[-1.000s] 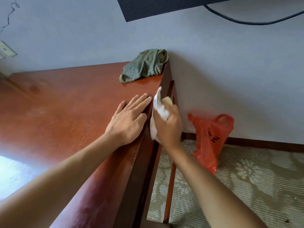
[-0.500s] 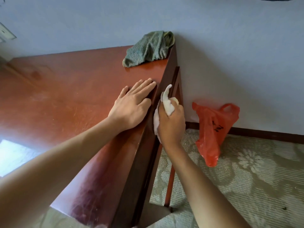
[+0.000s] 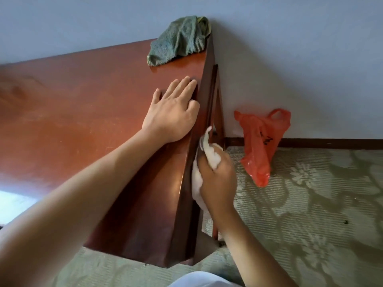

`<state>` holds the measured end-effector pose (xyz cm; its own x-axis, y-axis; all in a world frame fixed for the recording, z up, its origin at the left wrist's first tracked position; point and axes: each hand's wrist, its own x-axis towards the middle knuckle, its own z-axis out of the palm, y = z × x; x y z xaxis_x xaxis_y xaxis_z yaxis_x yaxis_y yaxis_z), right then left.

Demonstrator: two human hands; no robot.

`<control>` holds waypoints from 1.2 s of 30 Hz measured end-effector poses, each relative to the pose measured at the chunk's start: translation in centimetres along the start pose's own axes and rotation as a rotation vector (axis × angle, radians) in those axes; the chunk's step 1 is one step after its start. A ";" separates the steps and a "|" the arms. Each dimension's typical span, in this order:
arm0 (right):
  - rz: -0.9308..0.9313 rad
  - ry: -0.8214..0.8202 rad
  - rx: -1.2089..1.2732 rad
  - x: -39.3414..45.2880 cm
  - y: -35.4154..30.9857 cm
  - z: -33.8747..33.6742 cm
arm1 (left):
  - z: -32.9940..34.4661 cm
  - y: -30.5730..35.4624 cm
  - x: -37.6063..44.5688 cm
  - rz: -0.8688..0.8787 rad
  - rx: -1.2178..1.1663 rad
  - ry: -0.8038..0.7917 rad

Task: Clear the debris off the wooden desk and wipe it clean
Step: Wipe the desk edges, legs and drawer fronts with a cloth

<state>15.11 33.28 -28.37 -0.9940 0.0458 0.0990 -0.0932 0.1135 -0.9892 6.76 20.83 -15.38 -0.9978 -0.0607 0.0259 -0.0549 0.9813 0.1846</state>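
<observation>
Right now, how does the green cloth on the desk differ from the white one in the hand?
The green towel lies bunched and untouched at the desk's far corner; the white cloth is gripped by the right hand against the desk's side edge. The towel looks larger and darker. Both are crumpled.

I log: bench (image 3: 83, 112), glossy reddish-brown wood; towel (image 3: 179, 40), grey-green with a yellow edge; wiping cloth (image 3: 209, 154), white; plastic bag (image 3: 261, 141), orange-red with black marks; carpet (image 3: 310, 204), pale green with a floral pattern; wall (image 3: 290, 48), light grey-blue.
</observation>
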 end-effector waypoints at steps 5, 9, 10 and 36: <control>-0.192 -0.032 -0.005 -2.6 -1.5 -1.3 | 0.1 -0.1 0.0 0.017 0.009 -0.002; 0.048 0.032 -0.089 4.8 0.2 0.4 | 0.2 -0.2 0.0 0.038 0.029 -0.011; 0.082 0.006 -0.106 6.9 0.3 1.0 | 0.2 -0.3 0.0 0.047 0.036 -0.020; 0.184 -0.155 -0.101 -7.9 4.2 -1.0 | 0.4 -0.4 0.4 0.053 0.073 -0.029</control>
<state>22.63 34.38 -33.24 -0.9912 -0.0774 -0.1070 0.0881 0.2159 -0.9724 6.35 20.50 -15.88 -1.0000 -0.0044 0.0054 -0.0038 0.9938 0.1112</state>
